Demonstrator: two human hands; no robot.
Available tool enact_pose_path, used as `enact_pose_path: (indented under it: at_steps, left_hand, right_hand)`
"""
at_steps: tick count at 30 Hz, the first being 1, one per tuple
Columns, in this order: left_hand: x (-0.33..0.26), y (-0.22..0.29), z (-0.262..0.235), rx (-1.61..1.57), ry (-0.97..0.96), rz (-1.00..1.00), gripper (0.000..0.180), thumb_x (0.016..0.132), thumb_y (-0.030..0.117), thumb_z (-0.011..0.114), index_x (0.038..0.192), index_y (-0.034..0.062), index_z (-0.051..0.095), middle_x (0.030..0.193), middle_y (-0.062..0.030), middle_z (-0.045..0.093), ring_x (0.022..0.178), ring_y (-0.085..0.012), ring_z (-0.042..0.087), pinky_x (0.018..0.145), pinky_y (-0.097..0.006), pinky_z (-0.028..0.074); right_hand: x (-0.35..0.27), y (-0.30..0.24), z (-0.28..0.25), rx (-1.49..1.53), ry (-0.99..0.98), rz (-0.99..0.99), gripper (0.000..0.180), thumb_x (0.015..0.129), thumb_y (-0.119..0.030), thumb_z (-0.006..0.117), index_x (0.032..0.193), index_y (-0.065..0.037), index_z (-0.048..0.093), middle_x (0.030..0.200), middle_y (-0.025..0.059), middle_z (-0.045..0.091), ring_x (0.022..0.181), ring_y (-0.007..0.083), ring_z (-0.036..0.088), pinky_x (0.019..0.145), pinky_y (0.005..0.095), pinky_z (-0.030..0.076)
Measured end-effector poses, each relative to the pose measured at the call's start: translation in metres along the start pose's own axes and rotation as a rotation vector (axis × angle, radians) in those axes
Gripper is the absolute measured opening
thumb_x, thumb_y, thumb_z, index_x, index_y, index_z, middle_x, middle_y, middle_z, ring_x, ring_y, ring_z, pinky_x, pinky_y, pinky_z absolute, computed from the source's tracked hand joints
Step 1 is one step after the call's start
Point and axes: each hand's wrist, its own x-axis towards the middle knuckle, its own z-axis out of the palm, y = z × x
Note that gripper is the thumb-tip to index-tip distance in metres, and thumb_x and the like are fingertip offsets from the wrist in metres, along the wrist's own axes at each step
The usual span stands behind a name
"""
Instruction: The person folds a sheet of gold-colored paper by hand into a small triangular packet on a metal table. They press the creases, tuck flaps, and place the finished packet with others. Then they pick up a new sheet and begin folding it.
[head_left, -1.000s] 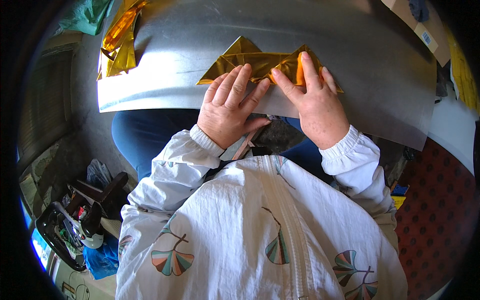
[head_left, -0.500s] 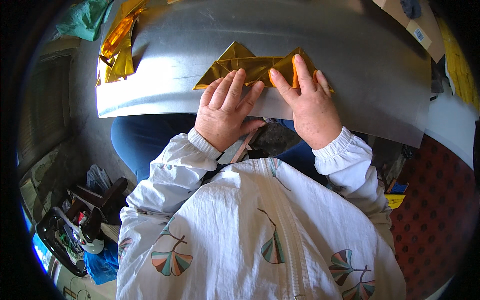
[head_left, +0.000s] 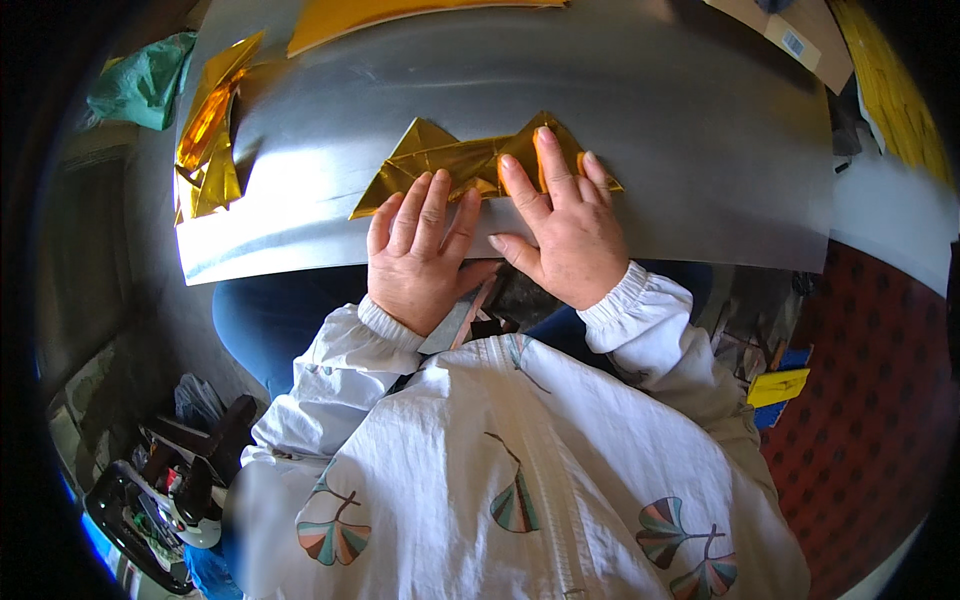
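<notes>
A folded piece of shiny gold paper (head_left: 460,158), with two raised pointed peaks, lies flat near the table's front edge. My left hand (head_left: 415,260) rests with fingers stretched over its lower left part. On its right part, the spread fingers of my right hand (head_left: 572,235) press down, the index fingertip close to the right peak. The right thumb points left over the table's edge. Both hands lie on the paper without gripping it, and the fingers cover some of its lower edge.
The metal table (head_left: 700,110) also carries folded gold paper (head_left: 212,140) at the left and a gold sheet (head_left: 400,16) at the far edge. A cardboard box (head_left: 800,40) sits at the far right. Beyond the left edge is a green plastic bag (head_left: 145,85).
The view has shifted, bringing more of the far gold sheet into sight. My right thumb now shows, stretched out to the left. Both hands remain on the folded paper.
</notes>
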Motion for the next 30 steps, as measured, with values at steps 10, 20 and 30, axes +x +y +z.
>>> enact_pose_path:
  at_steps: [10,20,30]
  left_hand:
    - [0.002,-0.004,0.004,-0.086,-0.050,0.062,0.082,0.070,0.044,0.078,0.137,0.0058,0.048,0.147,-0.0122,0.041,0.138,-0.0273,0.037,0.112,-0.043,0.031]
    - [0.002,-0.005,0.003,-0.034,-0.066,0.070,0.082,0.071,0.048,0.076,0.137,0.0075,0.049,0.144,-0.0111,0.044,0.137,-0.0262,0.038,0.112,-0.046,0.030]
    - [-0.011,-0.020,-0.008,-0.037,-0.056,0.029,0.080,0.074,0.044,0.074,0.140,0.0087,0.046,0.147,-0.0093,0.042,0.138,-0.0239,0.037,0.113,-0.045,0.026]
  right_hand:
    - [-0.009,0.006,0.001,0.029,0.002,0.040,0.093,0.077,-0.053,0.068,0.142,0.005,0.035,0.149,0.0293,0.027,0.132,0.0387,0.038,0.112,0.0483,0.024]
    - [-0.029,0.029,-0.032,-0.318,-0.112,0.294,0.099,0.074,-0.061,0.068,0.142,0.003,0.036,0.150,0.0248,0.030,0.122,0.0372,0.050,0.112,0.0522,0.020]
    - [-0.001,-0.018,0.008,-0.010,-0.045,-0.021,0.088,0.078,-0.046,0.072,0.144,-0.001,0.035,0.152,0.0206,0.027,0.119,0.0338,0.051,0.113,0.0473,0.024]
